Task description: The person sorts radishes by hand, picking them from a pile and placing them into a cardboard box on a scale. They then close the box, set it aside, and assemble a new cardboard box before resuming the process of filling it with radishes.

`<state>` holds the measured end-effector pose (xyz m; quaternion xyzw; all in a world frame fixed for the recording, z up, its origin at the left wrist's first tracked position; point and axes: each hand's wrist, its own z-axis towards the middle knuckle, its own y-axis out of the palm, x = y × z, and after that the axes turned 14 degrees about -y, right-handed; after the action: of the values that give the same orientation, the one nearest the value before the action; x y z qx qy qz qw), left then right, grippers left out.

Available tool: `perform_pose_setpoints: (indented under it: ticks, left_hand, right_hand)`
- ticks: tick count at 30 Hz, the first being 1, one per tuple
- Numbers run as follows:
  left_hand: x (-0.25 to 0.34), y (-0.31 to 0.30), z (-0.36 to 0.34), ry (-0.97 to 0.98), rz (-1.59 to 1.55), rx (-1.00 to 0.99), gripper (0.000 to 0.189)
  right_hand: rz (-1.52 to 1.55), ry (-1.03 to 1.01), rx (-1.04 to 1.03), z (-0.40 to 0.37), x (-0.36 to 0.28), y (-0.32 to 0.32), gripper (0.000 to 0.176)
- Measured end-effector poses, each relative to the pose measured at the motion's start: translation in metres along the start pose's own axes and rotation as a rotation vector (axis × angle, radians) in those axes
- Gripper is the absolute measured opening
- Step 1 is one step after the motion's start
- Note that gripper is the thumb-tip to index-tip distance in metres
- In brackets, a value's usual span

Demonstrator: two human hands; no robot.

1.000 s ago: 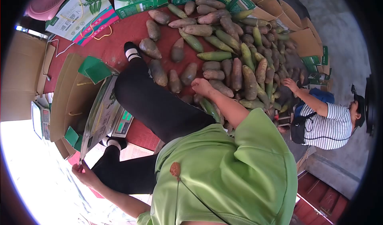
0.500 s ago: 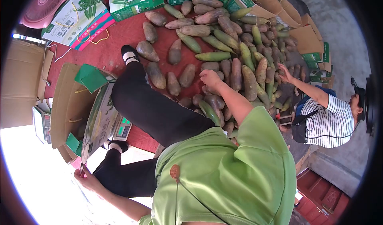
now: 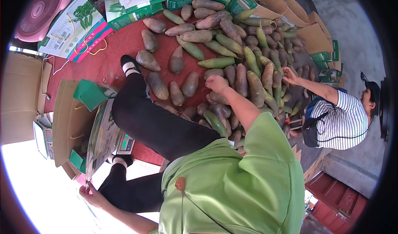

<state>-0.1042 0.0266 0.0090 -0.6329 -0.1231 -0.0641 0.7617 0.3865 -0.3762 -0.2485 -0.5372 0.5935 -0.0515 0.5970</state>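
Note:
My left hand (image 3: 92,196) pinches the lower edge of an open cardboard carton (image 3: 101,138). The carton has green flaps and cord handles, and it stands tilted on a digital scale (image 3: 126,143) with a lit green display. Over the left side of the heap, my right hand (image 3: 217,84) has its fingers curled beside a grey-purple radish (image 3: 213,73). My palm is turned away, so its contents are hidden. Around it lie purplish radishes (image 3: 241,80) and green ones (image 3: 216,63); a long green radish (image 3: 215,122) lies below my forearm.
A co-worker in a striped shirt (image 3: 342,120) reaches a hand (image 3: 291,75) over the pile's right side. Printed cartons (image 3: 68,24) and a pink fan (image 3: 43,12) stand at the back left. Open cartons (image 3: 315,37) line the far right. Loose radishes (image 3: 157,85) lie on red cloth (image 3: 112,51).
The view has shifted slightly. My right hand stays beside the same radish, with its fingers more curled. My left hand keeps its grip on the carton edge. The co-worker's hand has moved slightly left.

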Motion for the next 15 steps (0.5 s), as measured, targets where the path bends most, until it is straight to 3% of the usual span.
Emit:
perform_pose_setpoints:
  ticks: [3, 5, 6, 11, 15]
  left_hand:
    - [0.006, -0.003, -0.003, -0.008, 0.01, -0.004, 0.034]
    - [0.004, -0.002, -0.002, 0.0, 0.007, -0.008, 0.034]
    - [0.002, -0.002, -0.002, 0.007, 0.003, -0.012, 0.034]
    - [0.002, -0.001, -0.003, 0.035, -0.004, 0.011, 0.035]
    - [0.001, -0.001, -0.006, 0.103, -0.048, 0.017, 0.043]
  right_hand:
    - [0.213, 0.077, -0.033, 0.006, 0.011, -0.008, 0.02]
    - [-0.072, -0.008, 0.064, 0.006, -0.003, -0.03, 0.017]
    - [-0.071, -0.009, 0.063, 0.009, -0.004, -0.039, 0.017]
    - [-0.445, 0.138, 0.156, 0.02, -0.018, -0.096, 0.031]
    - [-0.561, 0.196, 0.211, 0.039, 0.025, -0.126, 0.04]
